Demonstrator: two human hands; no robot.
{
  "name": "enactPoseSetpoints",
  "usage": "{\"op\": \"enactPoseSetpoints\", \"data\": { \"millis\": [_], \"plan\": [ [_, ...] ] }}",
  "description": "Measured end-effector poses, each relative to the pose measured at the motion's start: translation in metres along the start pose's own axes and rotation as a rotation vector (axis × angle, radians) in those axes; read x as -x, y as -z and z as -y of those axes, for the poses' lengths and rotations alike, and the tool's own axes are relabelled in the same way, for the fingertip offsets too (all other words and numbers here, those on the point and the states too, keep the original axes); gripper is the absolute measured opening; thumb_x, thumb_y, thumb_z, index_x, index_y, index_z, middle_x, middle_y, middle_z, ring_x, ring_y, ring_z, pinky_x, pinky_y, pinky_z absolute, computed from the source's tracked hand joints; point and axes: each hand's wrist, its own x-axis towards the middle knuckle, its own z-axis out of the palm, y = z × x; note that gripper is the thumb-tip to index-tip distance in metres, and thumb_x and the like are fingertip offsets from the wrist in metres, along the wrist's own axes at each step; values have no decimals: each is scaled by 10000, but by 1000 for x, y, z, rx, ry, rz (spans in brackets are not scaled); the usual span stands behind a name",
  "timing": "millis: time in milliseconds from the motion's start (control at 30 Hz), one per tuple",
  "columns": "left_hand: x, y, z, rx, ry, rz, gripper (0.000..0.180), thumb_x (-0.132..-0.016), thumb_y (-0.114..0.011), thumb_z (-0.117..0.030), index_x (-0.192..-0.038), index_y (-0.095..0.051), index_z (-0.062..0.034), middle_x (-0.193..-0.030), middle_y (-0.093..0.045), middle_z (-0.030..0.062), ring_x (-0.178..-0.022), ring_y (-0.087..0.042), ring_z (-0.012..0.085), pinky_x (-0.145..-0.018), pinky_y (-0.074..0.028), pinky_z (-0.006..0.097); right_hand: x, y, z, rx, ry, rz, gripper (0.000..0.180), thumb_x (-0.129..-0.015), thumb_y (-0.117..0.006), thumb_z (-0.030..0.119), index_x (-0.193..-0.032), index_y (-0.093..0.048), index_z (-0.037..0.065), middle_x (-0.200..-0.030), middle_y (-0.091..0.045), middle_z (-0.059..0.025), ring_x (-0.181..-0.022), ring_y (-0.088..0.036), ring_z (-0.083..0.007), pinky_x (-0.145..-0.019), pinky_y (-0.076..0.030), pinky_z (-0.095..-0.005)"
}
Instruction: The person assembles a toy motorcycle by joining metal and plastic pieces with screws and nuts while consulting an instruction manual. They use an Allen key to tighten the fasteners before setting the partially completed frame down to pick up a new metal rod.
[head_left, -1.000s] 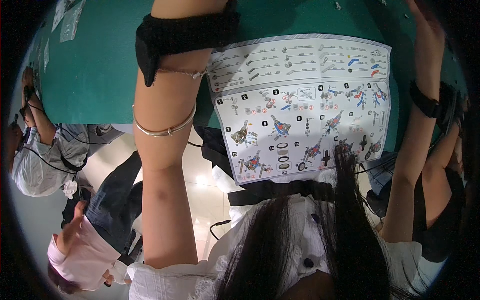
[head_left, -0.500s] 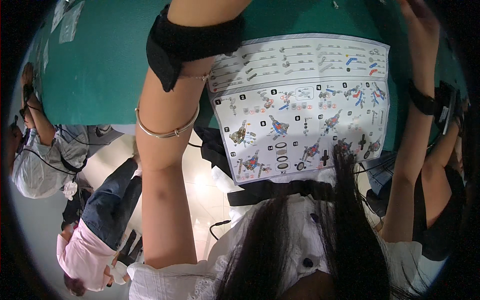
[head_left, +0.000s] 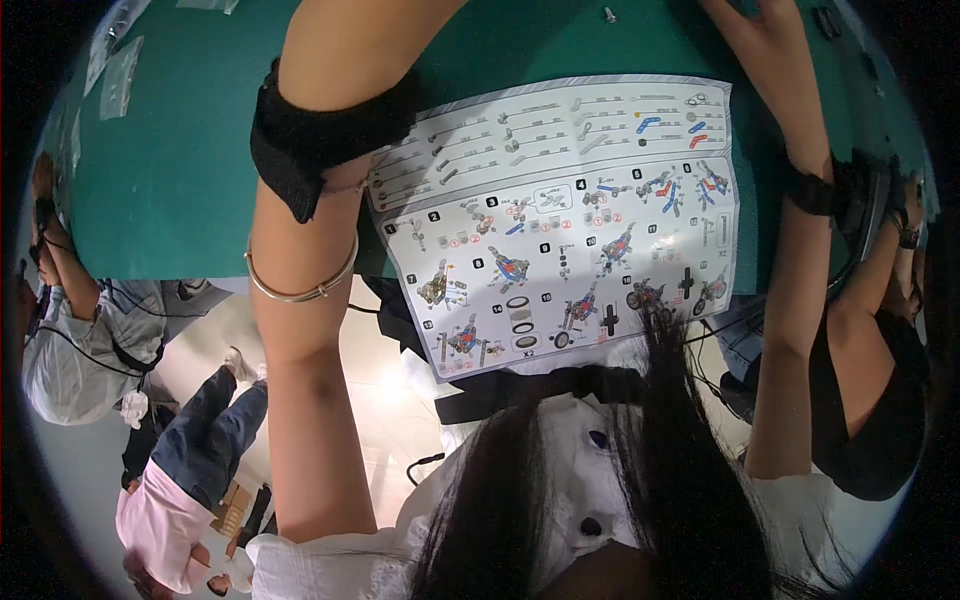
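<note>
A printed instruction sheet (head_left: 560,215) lies across the green table's near edge, its lower part hanging over toward my lap. It shows rows of parts and numbered assembly drawings. My left arm reaches up past the sheet's left side, with a black band at the wrist. Of my left hand (head_left: 370,45) only the part beyond the band shows; its fingers are outside the top edge. My right hand (head_left: 760,50) is above the sheet's upper right corner, its fingertips cut off by the frame. A small metal screw (head_left: 610,15) lies on the table between the hands.
Clear plastic bags (head_left: 118,80) lie at the table's (head_left: 190,170) far left. Small dark pieces (head_left: 828,22) are at the far right. Other people sit on both sides, and a person in a pink top (head_left: 165,515) is at the lower left. My long hair hangs over the sheet's lower edge.
The sheet, the screw and both arms appear farther left in the picture. My right hand has come lower and left, nearer the sheet's upper right corner.
</note>
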Motion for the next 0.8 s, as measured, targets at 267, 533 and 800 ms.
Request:
{"op": "enactPoseSetpoints", "data": {
  "millis": [267, 533, 800],
  "plan": [
    [8, -2, -1, 0, 46, 181, 73, -773, -558, 16, -814, -614, -7, -843, -611, 178, -820, -582, 359, -735, -473, 391, -1, -11, -8, -26, 51, -89, 82, -870, -603, 19, -943, -636, 1, -872, -517, -62, -780, -520, -159, -703, -423, -256],
    [10, -1, -5, 67, -49, 318, 117, -775, -521, 31, -832, -618, 3, -885, -596, 167, -911, -559, 355, -790, -451, 377, 0, -5, 2, -64, 72, -34, 98, -897, -588, 57, -961, -648, 14, -859, -571, -55, -770, -526, -142, -679, -414, -258],
    [12, -2, -3, 87, -67, 305, 112, -774, -540, 18, -854, -616, -2, -897, -599, 162, -907, -559, 352, -792, -453, 375, -1, -5, -2, -188, 100, 146, 122, -910, -555, 69, -966, -640, 3, -807, -586, -81, -735, -537, -186, -663, -426, -298]
  ]
}}
